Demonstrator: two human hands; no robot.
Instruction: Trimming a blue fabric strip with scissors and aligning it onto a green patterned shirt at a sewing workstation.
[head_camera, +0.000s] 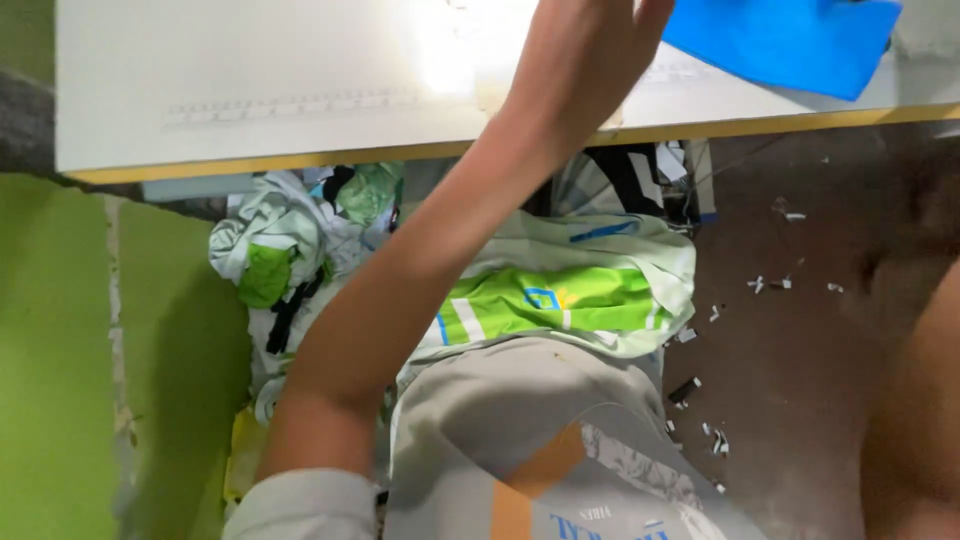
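1. One green wall fills the left edge. Beside it, under the table, a crumpled heap of white and green cloth lies pushed against the wall.
2. Along the table's near edge runs a faint measuring scale. The white top around it bears nothing that can be seen.
3. From a pale sleeve at the bottom, the left arm rises across the middle of the view, and the left hand lies over the table at the top. Its fingers run out of the picture, so I cannot tell whether it is spread flat or curled. Nothing shows in its grip.
4. Below that arm a folded green and white garment rests on a grey cloth with an orange patch, close to the person's lap. The arm hides part of both.
5. Just right of the hand, a blue sheet lies flat on the table's far right corner. It looks unheld, with the thumb near its left edge. Whether they touch cannot be told. By my judgement nothing has been lifted yet.
6. Further right the brown floor is strewn with small white scraps.
7. At the right edge a blurred bare right arm shows. Its hand is out of view.
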